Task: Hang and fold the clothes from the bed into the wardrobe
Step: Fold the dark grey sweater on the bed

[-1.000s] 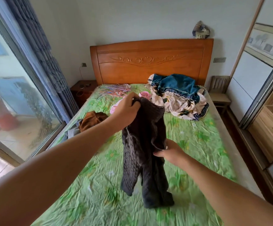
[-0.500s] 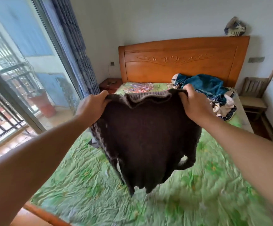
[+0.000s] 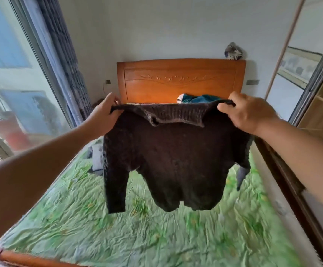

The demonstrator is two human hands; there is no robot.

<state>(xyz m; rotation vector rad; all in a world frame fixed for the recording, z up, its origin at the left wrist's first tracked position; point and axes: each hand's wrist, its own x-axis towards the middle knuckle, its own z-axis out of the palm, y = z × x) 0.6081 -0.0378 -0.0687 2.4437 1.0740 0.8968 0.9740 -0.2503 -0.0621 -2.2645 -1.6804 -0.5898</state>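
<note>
Dark brown chunky-knit sweater (image 3: 168,160) is up in the air over the bed with the crumpled green floral sheet (image 3: 118,228), spread out flat between two hands. Left hand (image 3: 103,120) has its fingers curled tight round one top corner, and right hand (image 3: 251,114) is clenched on the other, so the ribbed edge flops over in between. Two sleeves dangle, one each side. Behind it there's one teal-and-cream heap of clothes (image 3: 201,98) by the orange wooden headboard (image 3: 180,79), plus one grey garment (image 3: 96,160) near the bed's left edge.
</note>
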